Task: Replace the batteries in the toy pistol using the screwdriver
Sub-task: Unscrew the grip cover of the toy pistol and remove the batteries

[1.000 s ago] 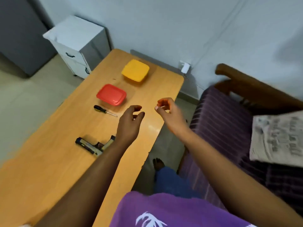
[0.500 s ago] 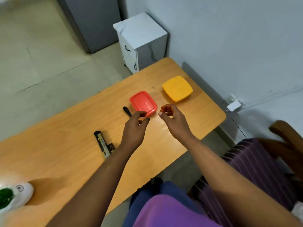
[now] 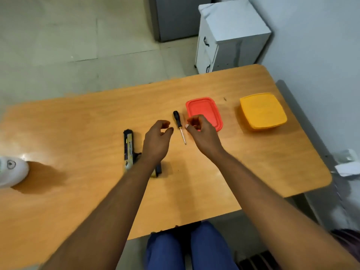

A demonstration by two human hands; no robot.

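A black toy pistol (image 3: 129, 150) with yellow markings lies on the wooden table (image 3: 78, 137); my left forearm covers its grip. A screwdriver (image 3: 179, 125) with a black handle lies just beyond and between my hands, tip pointing toward me. My left hand (image 3: 157, 142) hovers over the table right of the pistol, fingers loosely curled and empty. My right hand (image 3: 201, 134) hovers to the right of the screwdriver, fingers curled, thumb and forefinger close together; nothing is visibly held.
A red lidded container (image 3: 206, 110) sits just beyond my right hand, a yellow one (image 3: 263, 111) further right. A white object (image 3: 11, 170) stands at the table's left edge. A white drawer cabinet (image 3: 231, 36) stands behind the table by the wall.
The view swung left and down, so the table now lies squarely in front. Both hands keep their curled pose and now hover on either side of the screwdriver.
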